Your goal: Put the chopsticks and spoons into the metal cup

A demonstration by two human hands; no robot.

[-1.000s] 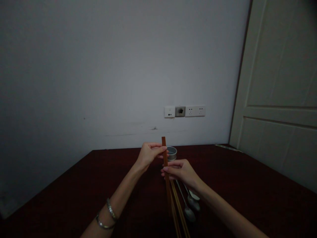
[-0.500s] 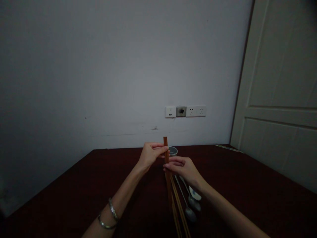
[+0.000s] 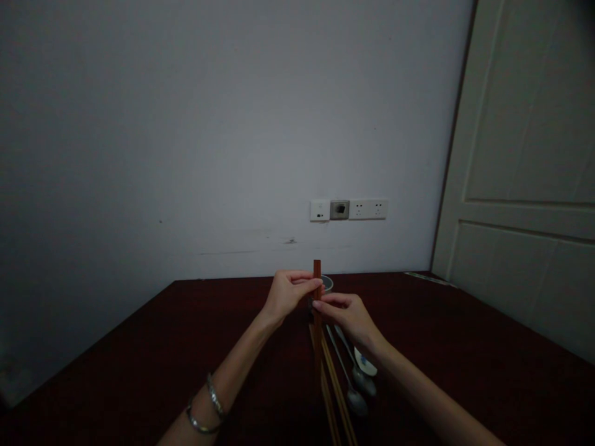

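Both hands hold a pair of reddish-brown chopsticks (image 3: 317, 328) upright and close together above the table. My left hand (image 3: 290, 294) pinches them near the top, thumb in front. A little lower, my right hand (image 3: 346, 316) grips the same chopsticks between thumb and fingers. Lighter wooden chopsticks (image 3: 335, 387) lie on the table just beneath and to the right. Beside those are two metal spoons (image 3: 357, 401), bowls toward me. A white piece with a blue mark (image 3: 365, 362), perhaps a ceramic spoon, is partly hidden by my right wrist.
A round grey-rimmed container (image 3: 328, 284) stands behind my hands, mostly covered by them. The dark red table (image 3: 116, 371) reaches back to a wall with sockets (image 3: 367, 209). A thin pale strip (image 3: 430, 279) lies at the far right edge, near a white door (image 3: 520, 186).
The held chopsticks have shifted slightly right and now look more upright and closer together. My left hand moved a bit right with them; my right hand stays almost in place.
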